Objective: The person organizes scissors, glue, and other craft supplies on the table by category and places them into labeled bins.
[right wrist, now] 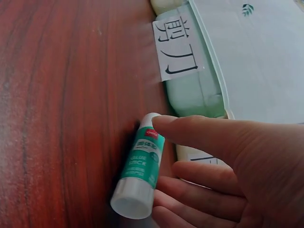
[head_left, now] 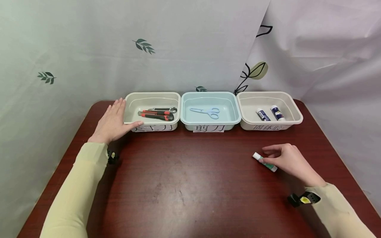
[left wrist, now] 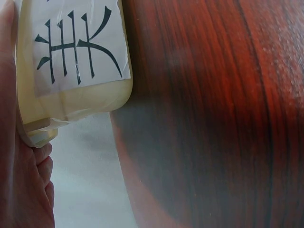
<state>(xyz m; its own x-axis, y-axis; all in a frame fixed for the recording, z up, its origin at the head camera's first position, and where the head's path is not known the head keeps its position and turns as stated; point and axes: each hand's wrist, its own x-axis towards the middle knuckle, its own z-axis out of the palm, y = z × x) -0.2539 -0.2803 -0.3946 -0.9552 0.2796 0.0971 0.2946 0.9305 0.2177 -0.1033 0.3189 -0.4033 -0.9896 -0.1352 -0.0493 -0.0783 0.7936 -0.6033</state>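
My left hand [head_left: 110, 124] lies flat along the left end of the left cream bin [head_left: 134, 96], fingers straight and thumb across its front corner. In the left wrist view, the bin's label [left wrist: 80, 47] shows beside the palm. Several utility knives [head_left: 157, 114] lie in this bin. On the table at the right, my right hand [head_left: 290, 162] is over a green and white glue stick [right wrist: 142, 159]. The thumb touches it near the white cap; the loosely bent fingers [right wrist: 204, 199] reach past its far side, the index fingertip apart from it.
Next to the left bin stands a light blue bin [head_left: 186, 99] with blue scissors [head_left: 208, 111]. A right cream bin [head_left: 293, 112] holds two glue sticks. All three bear front labels with Chinese characters. Behind the brown table [head_left: 166, 185] hangs a pale leaf-patterned cloth [head_left: 98, 49].
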